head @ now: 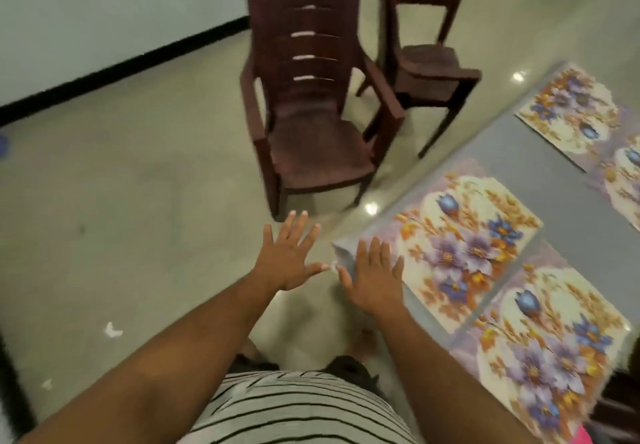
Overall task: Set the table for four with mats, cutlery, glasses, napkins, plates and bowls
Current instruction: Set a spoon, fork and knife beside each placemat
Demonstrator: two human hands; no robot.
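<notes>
Several floral place mats lie on the grey glass table at the right. The nearest-left mat has purple and blue flowers; another mat lies beside it toward me, and a farther mat sits at the table's far end. My right hand is spread flat, fingers apart, over the table's corner at the edge of the nearest-left mat. My left hand hovers open over the floor just left of the table corner, holding nothing. No cutlery, glasses, plates or bowls are visible.
Two dark brown plastic armchairs stand on the tiled floor: one straight ahead, another behind it, close to the table edge. A white wall with black skirting runs at the left. Small paper scraps lie on the floor.
</notes>
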